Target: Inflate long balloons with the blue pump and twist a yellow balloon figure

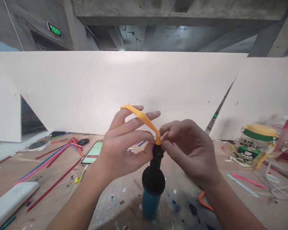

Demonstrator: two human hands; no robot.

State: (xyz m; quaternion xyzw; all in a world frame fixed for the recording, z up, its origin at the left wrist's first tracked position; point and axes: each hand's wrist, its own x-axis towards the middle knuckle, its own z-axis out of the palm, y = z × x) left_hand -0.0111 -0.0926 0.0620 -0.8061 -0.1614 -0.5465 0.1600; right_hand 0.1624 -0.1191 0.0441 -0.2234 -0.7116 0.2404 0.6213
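A flat, uninflated yellow long balloon point(144, 117) has its neck over the black nozzle of a hand balloon pump point(153, 182). The pump stands upright with a black top and a blue body. My left hand point(124, 140) pinches the balloon's neck at the nozzle between thumb and forefinger, its other fingers spread. From there the balloon runs up to the left across those fingers. My right hand point(190, 148) closes thumb and fingertips on the other side of the same neck.
On the left lie a phone point(93, 153), several thin coloured balloons point(55, 183), a white power bank point(13, 203) and a black mouse point(83, 141). To the right are a clear jar with a yellow lid point(255, 143), a pink stick point(248, 180) and an orange piece point(204, 200). White boards point(134, 83) stand behind.
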